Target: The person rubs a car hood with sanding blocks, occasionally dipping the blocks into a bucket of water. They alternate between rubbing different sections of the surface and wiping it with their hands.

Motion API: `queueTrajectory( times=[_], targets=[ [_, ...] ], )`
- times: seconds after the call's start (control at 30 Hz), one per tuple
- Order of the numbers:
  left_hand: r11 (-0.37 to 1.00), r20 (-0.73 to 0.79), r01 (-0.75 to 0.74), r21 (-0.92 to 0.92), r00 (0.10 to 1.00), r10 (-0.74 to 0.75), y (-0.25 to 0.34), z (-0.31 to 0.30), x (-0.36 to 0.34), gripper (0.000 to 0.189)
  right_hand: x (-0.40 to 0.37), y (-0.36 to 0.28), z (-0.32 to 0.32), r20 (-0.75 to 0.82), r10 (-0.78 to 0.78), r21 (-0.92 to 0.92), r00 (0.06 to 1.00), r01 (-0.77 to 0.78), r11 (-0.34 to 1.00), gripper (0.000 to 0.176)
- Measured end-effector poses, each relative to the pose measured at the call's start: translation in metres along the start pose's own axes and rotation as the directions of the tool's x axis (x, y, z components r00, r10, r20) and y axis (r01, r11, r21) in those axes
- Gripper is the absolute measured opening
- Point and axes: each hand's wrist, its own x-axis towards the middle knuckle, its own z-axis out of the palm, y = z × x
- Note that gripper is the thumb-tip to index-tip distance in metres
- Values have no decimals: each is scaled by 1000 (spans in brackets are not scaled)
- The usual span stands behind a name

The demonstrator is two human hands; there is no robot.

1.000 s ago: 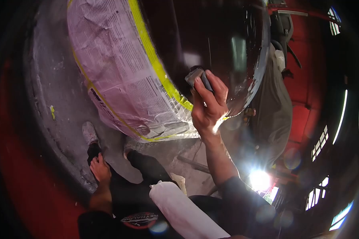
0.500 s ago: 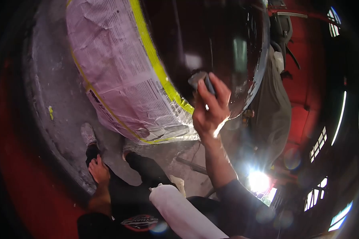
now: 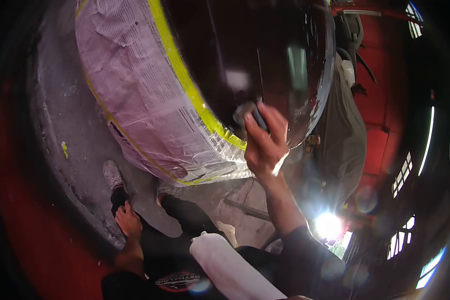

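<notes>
In my right hand (image 3: 267, 140) is a small dark block (image 3: 256, 118), pinched between thumb and fingers. The block rests against a dark glossy curved panel (image 3: 235, 50), close to its lower edge. Bright yellow tape (image 3: 185, 82) runs along the panel's left side and borders wrinkled newspaper (image 3: 135, 75) with a pinkish tint. My left hand (image 3: 128, 220) lies on my dark-clothed leg near the ankle, well away from the panel; its fingers are spread and it holds nothing.
A grey cover (image 3: 342, 145) hangs right of the panel, before a red wall (image 3: 375, 115). A bright lamp (image 3: 329, 226) glares at the lower right. Below, a white roll-like object (image 3: 230, 265) crosses my torso. A dark bar (image 3: 247, 210) lies on the grey floor (image 3: 60, 105).
My right hand and the block have shifted slightly down on the panel. The whole view has also moved a little. My left hand stays on the leg.
</notes>
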Motion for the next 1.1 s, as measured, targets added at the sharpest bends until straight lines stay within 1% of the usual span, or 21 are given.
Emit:
queueTrajectory(
  times=[0.03, 0.07, 0.2, 0.23, 0.27, 0.3, 0.33, 0.37, 0.43, 0.47, 0.57, 0.6, 0.63, 0.7, 0.77, 0.83, 0.87, 0.93, 0.97, 1.03, 1.1],
  targets=[
    [1000, 15, -1, -11, 1000, 1, 5, -7, 2, 43, 21, -1, 0, 54, -54, 6, 997, 54, 999, 45],
    [1000, 41, -8, -13, 999, 9, 4, -14, -3, 44, 28, -2, 2, 50, -59, 16, 997, 58, 998, 45],
    [1000, 19, 3, 16, 1000, -3, 0, -2, 1, 45, -38, 8, -2, -5, -8, -11, 1000, 8, 1000, 42],
    [1000, -15, -10, 15, 1000, 10, 0, 3, 3, 45, -23, 7, -1, -14, -12, -14, 1000, 12, 1000, 42],
    [1000, -38, -24, 20, 999, 25, -1, 1, 0, 46, -1, 2, -4, 39, -47, -10, 998, 48, 999, 44],
    [1000, -37, -18, 17, 999, 18, 2, 2, 0, 46, 11, 2, -5, 93, -94, 2, 991, 94, 996, 46],
    [1000, -13, -11, 16, 1000, 11, 6, -1, -2, 46, 8, 4, -6, 101, -97, 11, 990, 96, 995, 46],
    [1000, 10, -13, 22, 1000, 12, 4, -4, -3, 45, 4, 4, -7, 75, -96, 28, 993, 94, 995, 47],
    [1000, -14, -11, 20, 1000, 11, -1, 0, -5, 45, 2, 10, -1, 7, -121, 58, 993, 120, 991, 50],
    [1000, -27, -16, 16, 999, 16, -1, 4, -6, 45, -21, 13, -5, 29, -61, 11, 998, 61, 998, 48],
    [1000, 15, -7, 16, 1000, 7, 4, -3, -6, 45, 5, 10, -3, 40, -144, 17, 989, 144, 989, 49],
    [1000, 14, 9, 6, 1000, -9, 9, 1, -6, 45, 26, 6, -4, 97, -136, 39, 986, 133, 990, 48],
    [1000, 16, 18, 12, 1000, -18, 7, 1, -9, 44, 22, 6, -5, 106, -138, 46, 985, 133, 990, 48],
    [999, 9, 29, 14, 1000, -29, 3, 0, -9, 44, 12, 8, -6, 83, -91, 32, 992, 88, 996, 47],
    [999, 4, 34, 13, 999, -34, 1, 6, -12, 42, -25, 11, -5, 17, -56, 6, 998, 56, 998, 47],
    [999, 44, 51, -12, 998, -50, 1, 3, -10, 41, -3, 6, -5, 45, -99, -30, 994, 101, 994, 45],
    [997, 76, 76, -30, 994, -74, 4, 2, -10, 41, 10, 5, -4, 52, -107, -24, 993, 109, 994, 45],
    [997, 75, 75, -10, 994, -74, 3, 3, -18, 41, 24, 0, -2, 76, -101, 6, 992, 100, 995, 42],
    [998, 56, 68, 3, 996, -68, 3, 2, -14, 41, 13, 2, 0, 69, -105, 10, 992, 104, 994, 42],
    [998, 55, 68, -3, 996, -68, 3, 1, -14, 42, -23, 7, -1, 7, -47, -5, 999, 47, 999, 44],
    [998, 58, 67, -10, 996, -66, 5, 0, -11, 42, -8, 0, -2, 15, -59, -37, 998, 59, 998, 45]
  ],
)
